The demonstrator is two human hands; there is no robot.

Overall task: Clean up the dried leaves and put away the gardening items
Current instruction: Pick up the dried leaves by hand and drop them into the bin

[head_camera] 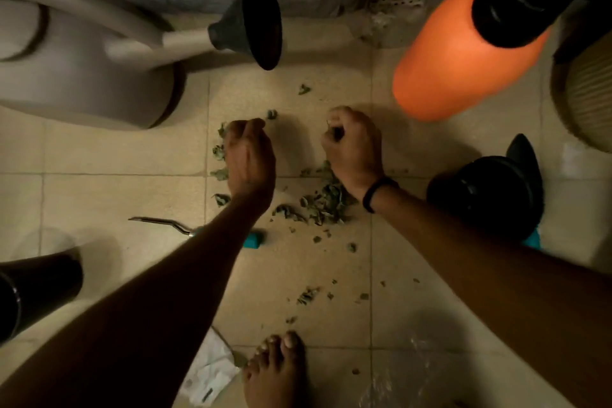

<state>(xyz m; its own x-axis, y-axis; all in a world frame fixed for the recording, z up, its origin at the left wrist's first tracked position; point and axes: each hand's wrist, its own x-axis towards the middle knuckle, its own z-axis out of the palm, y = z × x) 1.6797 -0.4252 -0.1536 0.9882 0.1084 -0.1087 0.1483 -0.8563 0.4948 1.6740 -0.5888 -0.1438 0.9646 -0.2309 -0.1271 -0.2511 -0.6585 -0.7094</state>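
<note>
Dried green leaves (323, 204) lie scattered on the beige tiled floor (116, 156), thickest between my two hands. My right hand (352, 151) is curled into a fist around a clump of the leaves, just above the main pile. My left hand (250, 156) reaches down over smaller leaf bits at the left, its fingers bent downward and hidden from view. A small metal garden fork with a teal handle (253, 239) lies on the floor, partly under my left forearm.
A beige watering can (86, 66) with a black rose stands at the left. An orange sprayer bottle (447, 73) stands at the right, a black pot (486, 195) below it, another black pot (39, 288) at lower left. Paper (208, 371) and my bare foot (275, 371) are near the bottom.
</note>
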